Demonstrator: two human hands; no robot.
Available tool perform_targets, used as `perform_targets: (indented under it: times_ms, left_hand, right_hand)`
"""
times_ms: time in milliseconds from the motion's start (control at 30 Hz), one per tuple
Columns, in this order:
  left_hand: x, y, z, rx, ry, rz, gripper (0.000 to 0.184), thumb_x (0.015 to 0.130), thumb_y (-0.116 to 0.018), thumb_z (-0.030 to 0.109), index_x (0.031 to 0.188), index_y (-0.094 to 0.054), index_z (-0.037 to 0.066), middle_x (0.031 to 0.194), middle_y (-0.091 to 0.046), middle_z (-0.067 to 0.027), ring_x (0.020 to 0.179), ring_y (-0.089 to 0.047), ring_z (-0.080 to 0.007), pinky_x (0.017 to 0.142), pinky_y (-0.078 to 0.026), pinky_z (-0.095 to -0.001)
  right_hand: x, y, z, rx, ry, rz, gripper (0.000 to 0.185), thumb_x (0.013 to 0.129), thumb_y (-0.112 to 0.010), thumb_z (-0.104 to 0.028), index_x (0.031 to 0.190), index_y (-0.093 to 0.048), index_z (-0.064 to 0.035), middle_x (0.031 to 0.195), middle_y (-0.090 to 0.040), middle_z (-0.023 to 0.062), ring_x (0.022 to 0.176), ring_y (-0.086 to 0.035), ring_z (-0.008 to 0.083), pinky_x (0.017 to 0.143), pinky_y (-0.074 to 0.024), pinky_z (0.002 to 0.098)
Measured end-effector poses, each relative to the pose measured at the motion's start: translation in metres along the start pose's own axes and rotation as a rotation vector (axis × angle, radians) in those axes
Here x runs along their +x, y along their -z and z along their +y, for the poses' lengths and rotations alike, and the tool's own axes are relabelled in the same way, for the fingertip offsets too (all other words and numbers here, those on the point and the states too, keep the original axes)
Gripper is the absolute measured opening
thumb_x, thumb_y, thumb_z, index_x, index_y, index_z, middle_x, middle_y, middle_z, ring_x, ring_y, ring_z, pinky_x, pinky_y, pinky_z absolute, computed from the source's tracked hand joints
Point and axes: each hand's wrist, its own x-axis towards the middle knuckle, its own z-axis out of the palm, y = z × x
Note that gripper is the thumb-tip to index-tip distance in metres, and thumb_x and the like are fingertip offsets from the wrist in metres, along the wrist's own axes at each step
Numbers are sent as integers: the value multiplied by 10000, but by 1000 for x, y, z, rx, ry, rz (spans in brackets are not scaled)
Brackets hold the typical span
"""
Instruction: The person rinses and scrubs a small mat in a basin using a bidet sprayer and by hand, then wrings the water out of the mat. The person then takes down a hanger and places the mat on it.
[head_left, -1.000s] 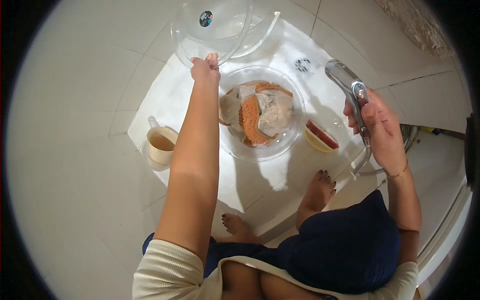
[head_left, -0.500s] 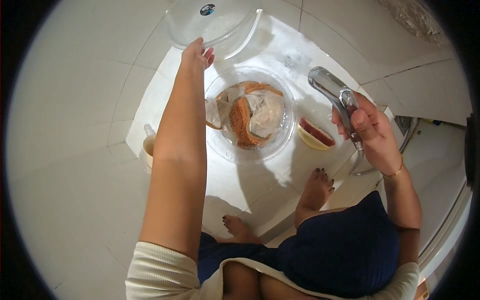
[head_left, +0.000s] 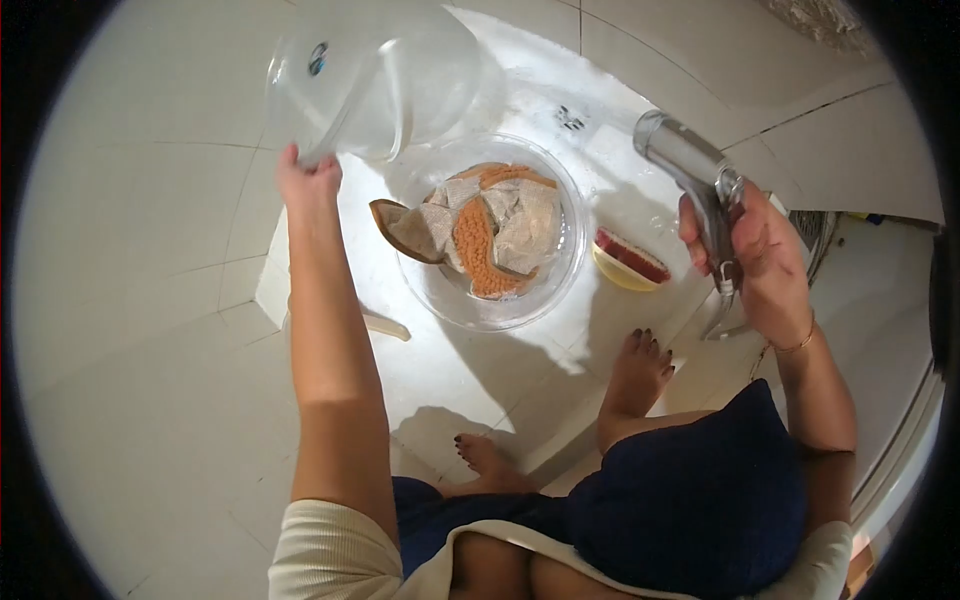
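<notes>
In the head view, the left grip (head_left: 312, 178) is closed on the near edge of a clear tub (head_left: 435, 85), the fingers curled over its rim at the lower left corner. The tub is tilted and partly blurred, with a dark round sticker (head_left: 318, 58) on its side; whether it is one piece or two nested ones cannot be told. The right grip (head_left: 768, 255) is wrapped around the handle of a chrome shower head (head_left: 683, 150), thumb on the near side and fingers around the far side, with the broad head pointing up and to the left.

Between the two hands, on the white floor (head_left: 520, 385), stands a round clear basin (head_left: 490, 318). It lies to the right of and nearer the body than the left grip, and well to the left of the right grip. Orange-and-pale fabric pieces (head_left: 502, 235) fill its middle, and one pointed end juts out over the left rim. A brush (head_left: 630, 260) with dark red bristles and a yellow back lies just beside the basin, between it and the right grip. Below the left grip, a pale handle (head_left: 387, 326) pokes out from behind the forearm.
</notes>
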Motion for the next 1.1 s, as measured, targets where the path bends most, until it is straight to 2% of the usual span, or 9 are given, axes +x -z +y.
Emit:
perform_targets:
  times_ms: [133, 300, 467, 500, 533, 600, 633, 867, 1100]
  left_hand:
    - [-35, 67, 7, -185, -44, -18, 211, 839, -491, 206, 1009, -468, 83, 904, -523, -78, 631, -424, -199, 458, -324, -272]
    - [-36, 124, -13, -405, 19, -333, 114, 854, -429, 160, 859, -499, 70, 713, -520, -21, 500, -400, -146, 389, -284, -262]
    - [-48, 148, -27, -325, -108, -170, 154, 879, -414, 204, 845, -512, 90, 735, -527, -30, 586, -473, -154, 446, -355, -267]
    - [-78, 122, -32, -183, -180, 81, 187, 893, -413, 247, 853, -516, 96, 745, -514, -44, 672, -499, -174, 526, -403, -302]
    - [-73, 135, -33, -180, -179, 76, 187, 893, -413, 247, 853, -516, 96, 745, -514, -44, 672, -499, -174, 526, -403, -302]
    - [-62, 166, -37, -217, -138, -266, 210, 898, -418, 277, 897, -518, 92, 809, -501, -59, 761, -507, -196, 622, -439, -337]
    - [-93, 137, -44, -179, -256, -26, 197, 897, -420, 269, 881, -501, 90, 778, -475, -49, 744, -495, -194, 625, -440, -344]
    - [-93, 139, -45, -123, -250, -135, 215, 898, -423, 287, 911, -502, 87, 819, -489, -55, 780, -502, -196, 665, -442, -354]
    - [-95, 138, -53, -90, -240, -148, 237, 900, -426, 305, 942, -503, 84, 861, -502, -61, 816, -508, -198, 705, -444, -363]
  right_hand:
    - [4, 1, -9, 47, 59, 1, 622, 874, -431, -531, 1180, -467, 10, 854, -548, 38, 693, -477, 64, 598, -396, 179]
    - [7, -6, -21, 188, 33, -120, 624, 880, -404, -537, 1154, -469, 20, 833, -548, 52, 621, -468, 55, 530, -386, 161]
    - [18, -12, -40, 185, 34, -83, 782, 829, -437, -600, 1196, -424, 91, 822, -511, 59, 592, -446, 76, 517, -368, 192]
    - [23, -11, -43, 218, 90, -90, 793, 833, -428, -600, 1212, -400, 97, 832, -497, 53, 596, -440, 76, 510, -367, 196]
    - [27, -10, -44, 249, 149, -96, 805, 837, -419, -600, 1229, -377, 102, 842, -482, 46, 599, -434, 76, 503, -366, 200]
    - [32, -8, -42, 310, 168, -61, 771, 869, -389, -566, 1246, -345, 105, 853, -458, 42, 600, -418, 76, 483, -361, 196]
    - [33, -7, -42, 351, 154, -51, 734, 889, -371, -539, 1245, -346, 102, 848, -455, 43, 596, -411, 75, 473, -359, 190]
    - [54, 10, -19, 469, 0, -22, 563, 950, -328, -432, 1185, -436, 68, 821, -482, 23, 610, -412, 53, 441, -361, 172]
    - [92, 37, -4, 666, 34, -98, 522, 952, -334, -417, 1169, -421, 50, 796, -456, 17, 595, -422, 35, 400, -375, 151]
